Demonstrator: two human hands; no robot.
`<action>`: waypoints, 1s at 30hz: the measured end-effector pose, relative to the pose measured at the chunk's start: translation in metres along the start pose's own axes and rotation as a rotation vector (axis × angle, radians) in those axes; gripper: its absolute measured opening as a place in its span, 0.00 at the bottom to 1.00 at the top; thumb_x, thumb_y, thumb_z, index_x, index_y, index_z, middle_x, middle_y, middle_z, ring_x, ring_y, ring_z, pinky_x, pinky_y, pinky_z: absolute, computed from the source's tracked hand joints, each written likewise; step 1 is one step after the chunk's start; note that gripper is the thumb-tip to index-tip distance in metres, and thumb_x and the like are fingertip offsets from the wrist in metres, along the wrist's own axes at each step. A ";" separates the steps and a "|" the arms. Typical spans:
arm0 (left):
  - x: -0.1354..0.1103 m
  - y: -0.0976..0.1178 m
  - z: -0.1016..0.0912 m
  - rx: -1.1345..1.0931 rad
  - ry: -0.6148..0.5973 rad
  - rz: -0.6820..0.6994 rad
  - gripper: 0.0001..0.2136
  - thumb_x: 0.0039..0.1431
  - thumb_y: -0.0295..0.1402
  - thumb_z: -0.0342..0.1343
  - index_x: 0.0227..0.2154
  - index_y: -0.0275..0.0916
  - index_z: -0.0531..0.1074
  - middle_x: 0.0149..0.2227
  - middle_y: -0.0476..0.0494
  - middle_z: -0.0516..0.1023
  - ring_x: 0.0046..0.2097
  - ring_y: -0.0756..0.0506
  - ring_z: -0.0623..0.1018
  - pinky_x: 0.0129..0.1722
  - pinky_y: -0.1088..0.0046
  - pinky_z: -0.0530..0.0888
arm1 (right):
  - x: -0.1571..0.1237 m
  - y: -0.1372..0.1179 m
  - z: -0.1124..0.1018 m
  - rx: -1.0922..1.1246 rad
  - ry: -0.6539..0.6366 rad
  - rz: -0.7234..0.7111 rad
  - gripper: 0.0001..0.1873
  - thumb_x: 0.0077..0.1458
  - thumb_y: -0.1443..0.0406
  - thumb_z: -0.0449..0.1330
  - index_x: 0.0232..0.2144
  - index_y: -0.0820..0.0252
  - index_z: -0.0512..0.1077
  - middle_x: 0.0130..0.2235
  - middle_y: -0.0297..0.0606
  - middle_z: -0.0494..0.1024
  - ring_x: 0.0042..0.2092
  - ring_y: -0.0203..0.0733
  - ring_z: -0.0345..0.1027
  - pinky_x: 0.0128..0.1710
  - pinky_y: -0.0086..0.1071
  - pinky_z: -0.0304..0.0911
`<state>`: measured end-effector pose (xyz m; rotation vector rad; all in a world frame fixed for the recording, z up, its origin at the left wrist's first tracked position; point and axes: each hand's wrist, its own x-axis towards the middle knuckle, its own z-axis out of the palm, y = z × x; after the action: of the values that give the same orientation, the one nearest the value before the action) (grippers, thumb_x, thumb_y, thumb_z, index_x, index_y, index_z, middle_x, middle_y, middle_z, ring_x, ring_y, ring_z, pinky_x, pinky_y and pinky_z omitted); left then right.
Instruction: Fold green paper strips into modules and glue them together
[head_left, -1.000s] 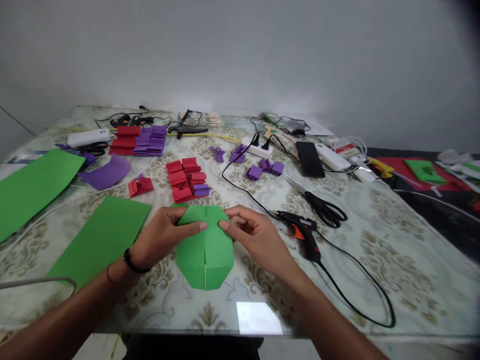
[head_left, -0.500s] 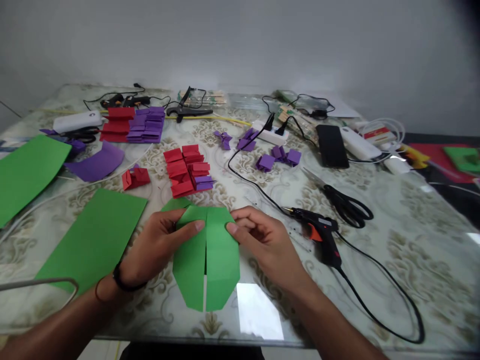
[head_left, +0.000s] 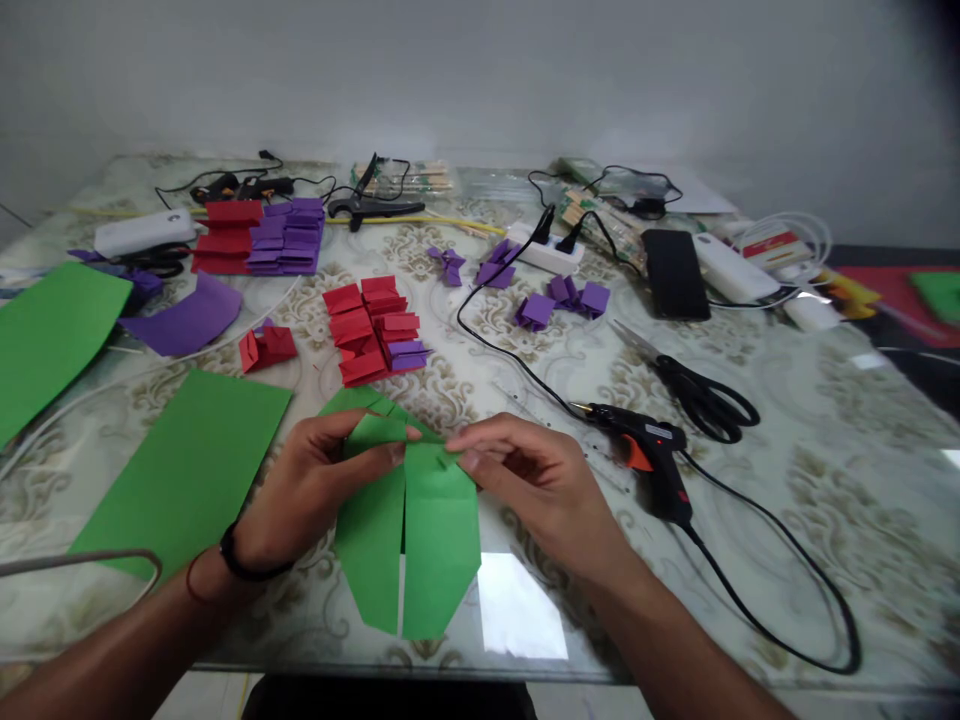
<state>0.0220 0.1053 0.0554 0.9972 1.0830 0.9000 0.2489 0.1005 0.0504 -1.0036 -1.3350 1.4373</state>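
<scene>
A folded green paper (head_left: 441, 530) stands between my two hands, its lower corners slanted and a slit running down its middle. My left hand (head_left: 322, 480) pinches its upper left part, thumb in front and fingers behind. At the upper right corner, my right hand (head_left: 536, 480) grips the paper between thumb and forefinger, where a small flap is bent over. Another green paper sheet (head_left: 187, 465) lies flat by my left forearm. Just beyond the folded piece is a block of red folded paper pieces (head_left: 360, 330) with one purple piece among them.
A hot glue gun (head_left: 649, 450) with its cable and black-handled scissors (head_left: 705, 395) lie to the right. Purple folded pieces (head_left: 534, 312), a power strip (head_left: 551, 252) and a black phone (head_left: 676, 272) sit farther back. A curved purple paper (head_left: 187, 318) lies left.
My right thumb and forefinger have bent the paper's upper right corner inward into a small flap. My left hand keeps its hold, and the view has shifted slightly.
</scene>
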 end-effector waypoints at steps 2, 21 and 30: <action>-0.001 0.000 0.000 -0.009 -0.006 0.017 0.06 0.58 0.37 0.73 0.37 0.44 0.88 0.34 0.48 0.86 0.33 0.49 0.81 0.33 0.77 0.77 | -0.001 -0.003 -0.002 -0.072 -0.005 -0.036 0.07 0.63 0.65 0.65 0.37 0.52 0.85 0.30 0.33 0.80 0.29 0.35 0.68 0.28 0.27 0.61; -0.005 0.007 0.004 0.320 0.109 0.061 0.11 0.54 0.42 0.73 0.34 0.42 0.85 0.32 0.49 0.84 0.32 0.47 0.79 0.31 0.75 0.76 | -0.004 0.000 0.009 -0.244 0.052 0.094 0.10 0.61 0.57 0.68 0.38 0.57 0.81 0.25 0.32 0.77 0.27 0.36 0.70 0.26 0.27 0.66; -0.002 0.008 0.000 0.414 0.039 0.053 0.10 0.56 0.43 0.72 0.32 0.42 0.85 0.30 0.49 0.83 0.31 0.47 0.77 0.30 0.75 0.73 | -0.003 0.001 0.009 -0.243 0.003 0.151 0.13 0.61 0.54 0.66 0.32 0.57 0.79 0.26 0.34 0.77 0.27 0.38 0.68 0.26 0.30 0.64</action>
<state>0.0207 0.1056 0.0640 1.3576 1.3120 0.7539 0.2412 0.0955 0.0501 -1.2879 -1.4828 1.4055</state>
